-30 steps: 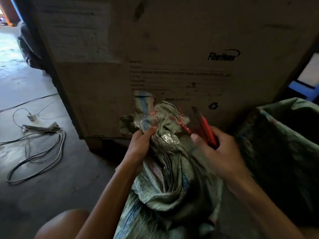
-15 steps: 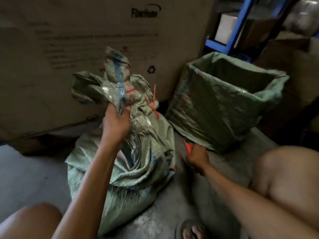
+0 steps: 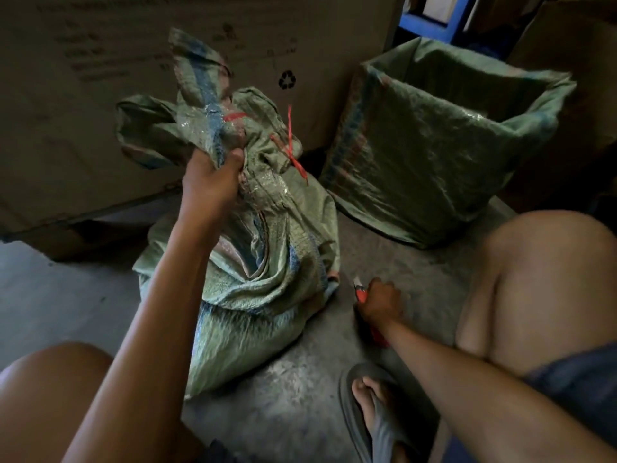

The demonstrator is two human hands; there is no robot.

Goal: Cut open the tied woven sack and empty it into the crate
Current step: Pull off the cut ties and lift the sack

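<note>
A green woven sack [image 3: 267, 262] stands on the concrete floor in the middle of the head view. My left hand [image 3: 210, 182] grips its bunched neck from below. Strands of red string [image 3: 293, 152] hang loose at the neck. My right hand [image 3: 380, 300] is down at the floor to the right of the sack, holding a red utility knife [image 3: 360, 290] whose blade tip points up and away. To the upper right stands the crate lined with green woven cloth [image 3: 434, 138], its top open.
A large cardboard box [image 3: 100, 95] stands right behind the sack. Blue shelving [image 3: 430, 21] shows at the top right. My bare knees [image 3: 534, 279] flank the scene, and my foot in a grey sandal [image 3: 370, 406] rests on the floor near the sack.
My right hand has dropped with the knife from the sack's neck to the floor. My view has swung right, bringing the lined crate into sight. The left hand keeps its grip on the neck.
</note>
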